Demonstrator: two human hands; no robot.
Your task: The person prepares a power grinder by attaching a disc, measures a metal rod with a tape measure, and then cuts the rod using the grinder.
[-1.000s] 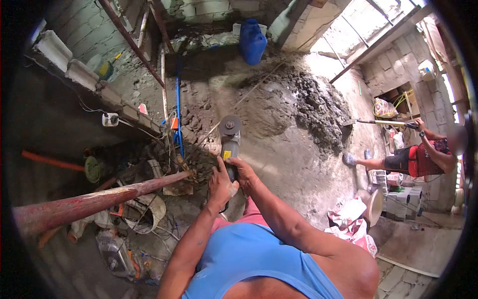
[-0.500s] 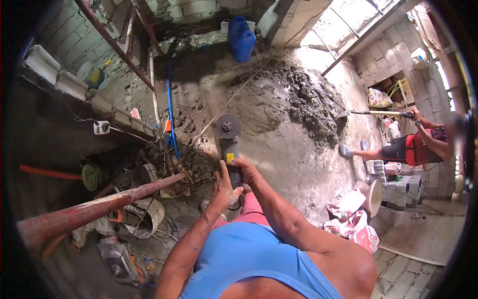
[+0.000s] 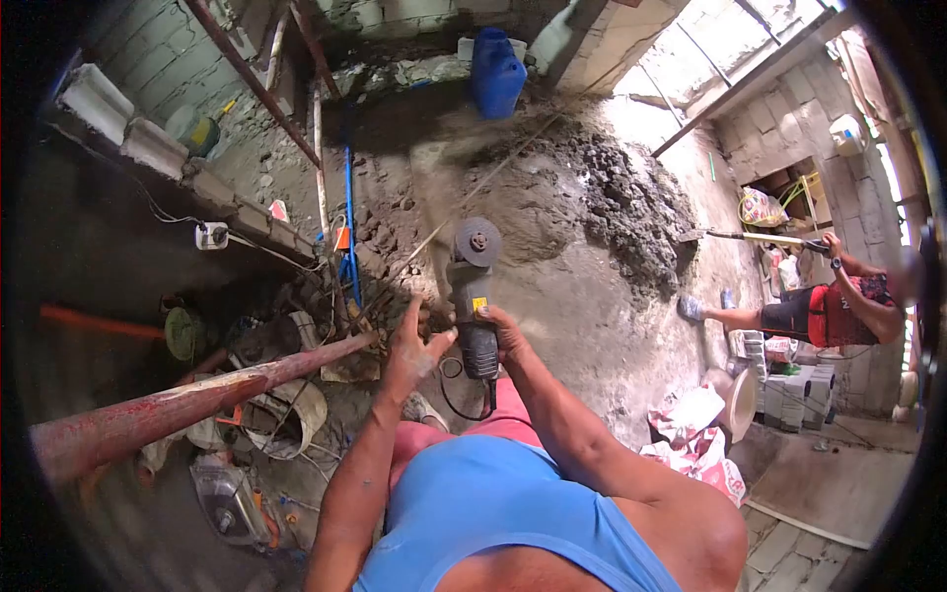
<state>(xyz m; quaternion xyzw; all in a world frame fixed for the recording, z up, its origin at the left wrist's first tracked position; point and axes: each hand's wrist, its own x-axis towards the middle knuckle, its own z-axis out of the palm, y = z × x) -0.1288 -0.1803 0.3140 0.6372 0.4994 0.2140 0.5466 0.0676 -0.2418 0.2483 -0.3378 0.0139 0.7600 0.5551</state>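
Note:
An angle grinder with a grey disc at its far end is held upright in front of my body. My right hand grips the grinder's body from the right, thumb near the yellow label. My left hand is apart from the tool, just to its left, with thumb and fingers spread and nothing in them. A black cord loops from the grinder's lower end.
A red-painted pole slants in at lower left, above buckets and loose gear. A mound of wet mortar lies ahead on the right. Beyond it a person holds a shovel. A blue jug stands at the back.
My left hand has come off the grinder and moved left, its fingers opening. The grinder stays in my right hand, and its lower body and cord now show. The view has shifted slightly.

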